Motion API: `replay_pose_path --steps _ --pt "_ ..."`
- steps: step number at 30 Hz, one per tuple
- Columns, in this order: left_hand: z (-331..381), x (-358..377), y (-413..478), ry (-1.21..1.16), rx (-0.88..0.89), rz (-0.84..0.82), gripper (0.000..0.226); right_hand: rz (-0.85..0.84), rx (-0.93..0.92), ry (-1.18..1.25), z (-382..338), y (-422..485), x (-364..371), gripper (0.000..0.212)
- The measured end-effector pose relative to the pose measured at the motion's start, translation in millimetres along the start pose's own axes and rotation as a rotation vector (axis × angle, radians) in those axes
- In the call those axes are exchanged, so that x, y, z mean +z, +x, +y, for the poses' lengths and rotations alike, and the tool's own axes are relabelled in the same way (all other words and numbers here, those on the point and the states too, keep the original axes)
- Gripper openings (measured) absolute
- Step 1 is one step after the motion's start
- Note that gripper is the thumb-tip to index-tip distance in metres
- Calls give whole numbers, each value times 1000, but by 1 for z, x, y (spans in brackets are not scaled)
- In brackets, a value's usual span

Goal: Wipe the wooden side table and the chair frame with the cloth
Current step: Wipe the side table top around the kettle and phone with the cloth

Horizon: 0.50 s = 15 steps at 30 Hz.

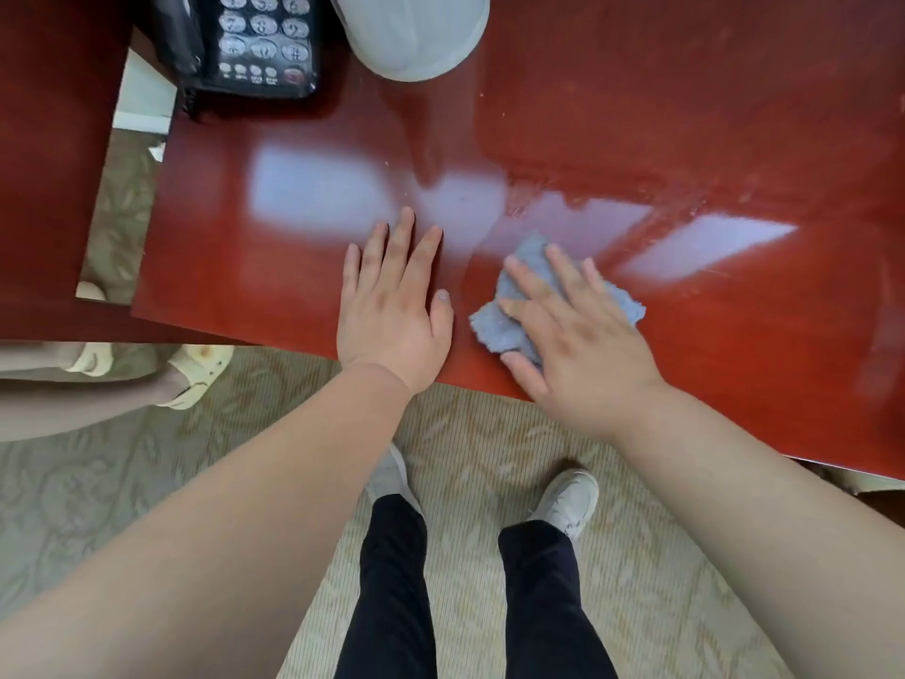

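Mid-wipe on the tabletop, chair frame not touched as far as we can see

We've got the right hand spread flat, pressing the blue cloth onto the worktop close to its near edge, while the left hand rests just beside it, open, fingers together, holding nothing. Streaks and specks show toward the far right side, so we'd guess that part needs more passes; the chair frame isn't in view. The cloth is bunched, its long axis running roughly from the near edge toward the far side. A phone and a white object sit at the far edge.
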<state>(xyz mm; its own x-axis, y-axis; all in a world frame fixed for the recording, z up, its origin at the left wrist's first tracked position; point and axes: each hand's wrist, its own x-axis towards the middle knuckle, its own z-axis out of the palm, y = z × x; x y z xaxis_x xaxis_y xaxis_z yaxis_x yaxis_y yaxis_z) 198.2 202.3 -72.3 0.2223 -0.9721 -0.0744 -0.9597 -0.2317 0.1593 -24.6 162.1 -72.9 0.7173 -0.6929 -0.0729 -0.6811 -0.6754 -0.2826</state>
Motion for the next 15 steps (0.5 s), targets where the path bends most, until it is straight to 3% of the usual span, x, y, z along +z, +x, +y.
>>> replay_pose_path --steps 6,8,11,15 --pt "-1 1 1 -17 -10 -26 67 39 575 -17 14 28 -10 72" --pt "-2 -3 0 -41 -2 -49 66 15 509 -45 -17 35 -5 73" --pt "-12 -14 4 -210 15 -108 65 -21 222 -41 -75 27 13 69" --pt "-57 -25 1 -177 20 -68 58 -24 129 -59 -92 19 23 67"
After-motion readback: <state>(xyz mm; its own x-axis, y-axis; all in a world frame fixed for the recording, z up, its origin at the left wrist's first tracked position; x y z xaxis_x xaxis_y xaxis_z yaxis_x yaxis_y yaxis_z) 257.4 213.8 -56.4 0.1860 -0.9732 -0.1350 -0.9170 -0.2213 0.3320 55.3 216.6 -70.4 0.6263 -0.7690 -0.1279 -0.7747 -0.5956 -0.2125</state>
